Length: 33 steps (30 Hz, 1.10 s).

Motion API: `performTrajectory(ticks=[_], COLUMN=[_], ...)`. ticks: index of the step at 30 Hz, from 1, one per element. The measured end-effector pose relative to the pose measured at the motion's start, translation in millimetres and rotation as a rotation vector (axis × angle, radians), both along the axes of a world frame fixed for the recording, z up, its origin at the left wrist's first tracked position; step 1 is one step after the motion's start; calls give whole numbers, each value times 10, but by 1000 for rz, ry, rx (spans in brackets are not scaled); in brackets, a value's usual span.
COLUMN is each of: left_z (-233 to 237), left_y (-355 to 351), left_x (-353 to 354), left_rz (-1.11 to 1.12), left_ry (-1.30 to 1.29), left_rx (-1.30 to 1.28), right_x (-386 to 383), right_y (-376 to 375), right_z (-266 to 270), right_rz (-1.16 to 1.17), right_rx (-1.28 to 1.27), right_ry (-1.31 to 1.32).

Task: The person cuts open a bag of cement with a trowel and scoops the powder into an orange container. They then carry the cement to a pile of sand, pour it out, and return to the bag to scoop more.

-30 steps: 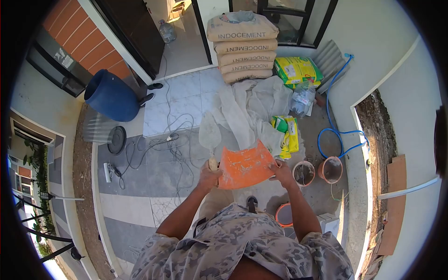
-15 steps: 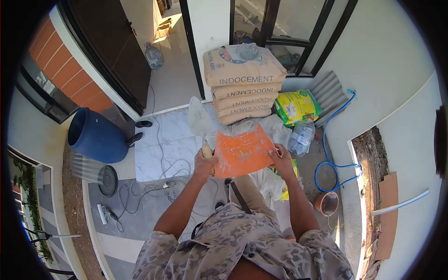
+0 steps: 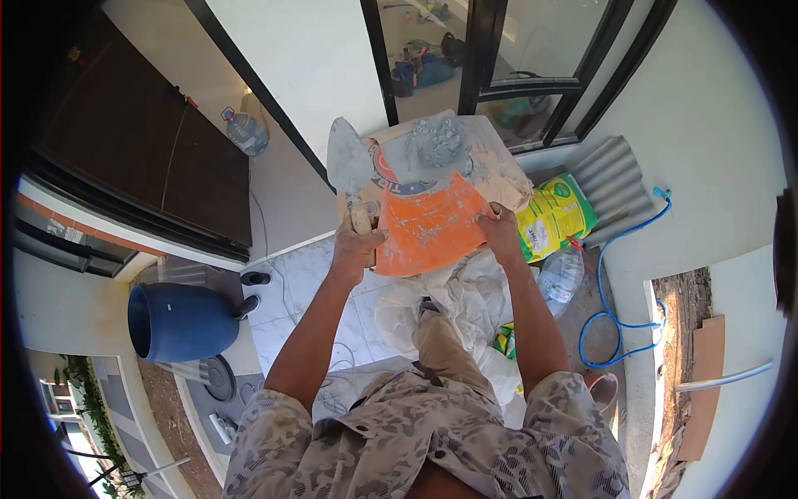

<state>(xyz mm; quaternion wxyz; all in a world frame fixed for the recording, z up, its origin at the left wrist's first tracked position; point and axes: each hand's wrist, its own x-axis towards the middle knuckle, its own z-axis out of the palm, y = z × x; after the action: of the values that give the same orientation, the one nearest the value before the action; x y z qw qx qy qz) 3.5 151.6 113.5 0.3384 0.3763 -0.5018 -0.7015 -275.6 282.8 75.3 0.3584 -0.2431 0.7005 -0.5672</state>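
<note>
My left hand [image 3: 357, 243] is closed round the wooden handle of a trowel [image 3: 347, 158], whose grey-smeared blade points away from me. The same hand also pinches the left edge of a curved orange plastic sheet [image 3: 432, 229]. On that sheet's right edge, my right hand [image 3: 500, 229] is closed, thumb on top. Whitish mortar marks streak the orange surface. Just beyond it, a heap of grey crumbly mortar [image 3: 442, 143] lies on the top cement bag [image 3: 499, 158]. The sheet hides the near part of that bag and whatever lies under it.
Right of the bags are a yellow-green sack [image 3: 557, 212], a clear plastic bottle [image 3: 561, 279], a corrugated sheet [image 3: 607, 183] and a blue hose [image 3: 600, 291]. A blue barrel [image 3: 187, 320] lies at left. Crumpled white sacks [image 3: 449, 303] and cables [image 3: 337, 378] cover floor near my feet.
I have moved closer to the cement bags, and the orange sheet is now at the top bag's near edge. Both hands keep their grip. The mortar heap now shows more clearly.
</note>
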Motion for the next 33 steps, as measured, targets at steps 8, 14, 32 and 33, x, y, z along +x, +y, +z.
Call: performTrajectory(ticks=[8,14,32,33], left_z=[-200,-256,-587,-559], left_y=[-813,-1161,-1523,-1522], left_x=[-508,-734,-968,-983], left_rz=[82,204,362,366], left_ry=[-62,-355,-538,-539], left_rx=[96,82,-105,-99], right_x=[-509,-780,-522,-500], right_y=[-985,-1418,-1542,-1519], right_z=[-1,-284,-588,-620], right_rz=[17,30,-254,-273], right_rx=[299,372,110,102], right_ry=[72,99,96,93])
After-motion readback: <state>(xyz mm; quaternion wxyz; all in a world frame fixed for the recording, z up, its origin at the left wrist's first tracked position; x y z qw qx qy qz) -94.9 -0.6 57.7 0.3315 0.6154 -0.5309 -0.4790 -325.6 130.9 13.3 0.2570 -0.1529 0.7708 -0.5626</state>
